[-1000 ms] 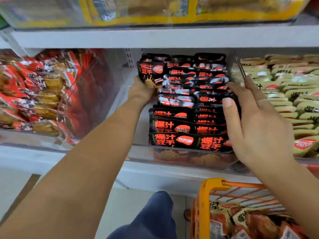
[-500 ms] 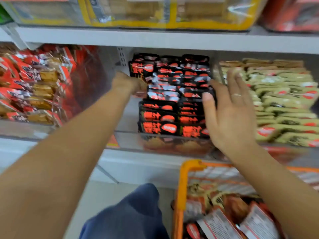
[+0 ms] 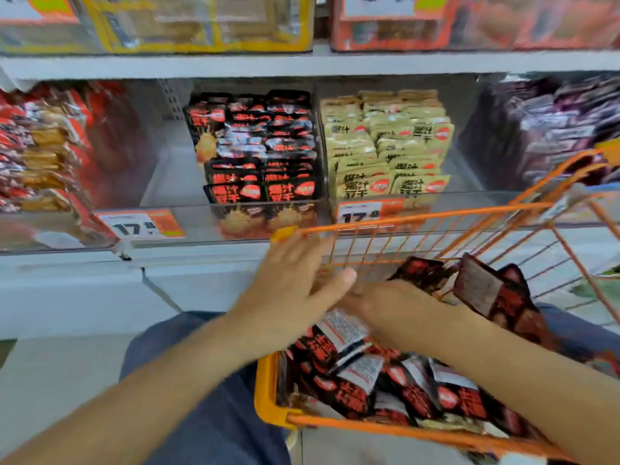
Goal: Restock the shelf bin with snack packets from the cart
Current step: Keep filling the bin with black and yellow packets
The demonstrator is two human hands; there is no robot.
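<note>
A second ago both hands were up at the shelf, squaring the black packets standing in the bin; half a second ago they were still there, one on each side of the rows. Now both have dropped to the cart [image 3: 426, 216]. The left hand [image 3: 295, 290] hovers over the cart's near left corner with fingers spread and relaxed, holding nothing. The right hand [image 3: 389, 307] reaches deeper among the loose packets [image 3: 355, 380]; its fingers are hidden and blurred, so I cannot tell whether it has hold of one yet. The two hands are close together, the left overlapping the right. The bin [image 3: 188, 226] holds two tidy columns of black packets [image 3: 261, 156] against its right wall, while its left part is bare clear plastic, so there is room for more. Beige packets [image 3: 385, 149] fill the neighbouring bin. As I judge it, the tidying step is done and a new fetch has begun: the next batch is to be gathered from the cart and stood in the bin's free left side. Plenty of stock remains in the cart.
</note>
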